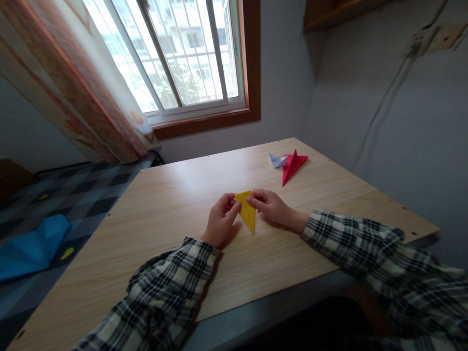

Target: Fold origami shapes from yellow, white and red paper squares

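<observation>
Between my two hands is a folded piece of yellow paper, kite-shaped, with a flat top edge and a sharp point hanging downward. A crease runs down its middle. My left hand pinches its left edge near the top, thumb in front and fingers behind. On the other side my right hand grips the upper right corner the same way. The paper is held just above the wooden table; whether its tip touches the surface I cannot tell.
Toward the far right of the table lie a small white folded-paper boat and a red folded-paper piece, touching or overlapping. Left of the table, blue folded paper rests on a checked cloth. A window and curtain are behind.
</observation>
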`<action>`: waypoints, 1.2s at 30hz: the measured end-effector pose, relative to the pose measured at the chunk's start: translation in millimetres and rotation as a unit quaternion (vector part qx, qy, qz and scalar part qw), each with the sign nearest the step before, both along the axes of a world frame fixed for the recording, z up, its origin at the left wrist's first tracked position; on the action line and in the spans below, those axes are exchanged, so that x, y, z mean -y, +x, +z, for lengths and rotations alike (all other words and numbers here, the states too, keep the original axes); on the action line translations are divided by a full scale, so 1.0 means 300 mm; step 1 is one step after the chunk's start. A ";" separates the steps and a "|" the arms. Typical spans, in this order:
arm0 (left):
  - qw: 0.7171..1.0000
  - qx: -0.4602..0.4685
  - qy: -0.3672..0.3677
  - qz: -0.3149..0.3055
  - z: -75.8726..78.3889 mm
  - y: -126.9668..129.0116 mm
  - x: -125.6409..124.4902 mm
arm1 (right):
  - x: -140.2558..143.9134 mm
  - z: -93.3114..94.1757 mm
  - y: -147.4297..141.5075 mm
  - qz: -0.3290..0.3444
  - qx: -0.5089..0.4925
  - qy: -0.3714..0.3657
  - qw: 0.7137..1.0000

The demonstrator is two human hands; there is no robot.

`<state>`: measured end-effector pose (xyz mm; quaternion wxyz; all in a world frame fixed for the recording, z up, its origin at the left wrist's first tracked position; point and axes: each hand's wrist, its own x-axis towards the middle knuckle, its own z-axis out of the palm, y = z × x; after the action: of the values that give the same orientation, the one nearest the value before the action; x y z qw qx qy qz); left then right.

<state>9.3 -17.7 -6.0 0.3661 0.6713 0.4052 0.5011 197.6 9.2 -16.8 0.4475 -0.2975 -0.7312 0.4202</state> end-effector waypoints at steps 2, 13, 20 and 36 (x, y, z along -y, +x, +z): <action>1.000 -0.003 -0.005 -0.004 0.011 0.002 0.003 | 0.003 0.001 0.000 0.003 0.008 0.006 1.000; 0.997 -0.070 -0.001 0.031 0.022 -0.003 0.005 | 0.008 0.002 0.001 0.017 0.028 0.017 0.999; 0.997 -0.058 -0.012 0.043 0.018 0.001 0.006 | 0.007 0.000 0.000 0.054 0.032 -0.032 0.998; 0.993 0.026 -0.103 -0.052 0.012 0.007 0.015 | 0.002 0.002 0.002 0.031 0.034 -0.015 0.999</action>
<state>11.6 -22.1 -2.3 0.4693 0.6368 0.4101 0.4540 198.3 8.6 -16.1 0.4044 -0.2960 -0.7484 0.4344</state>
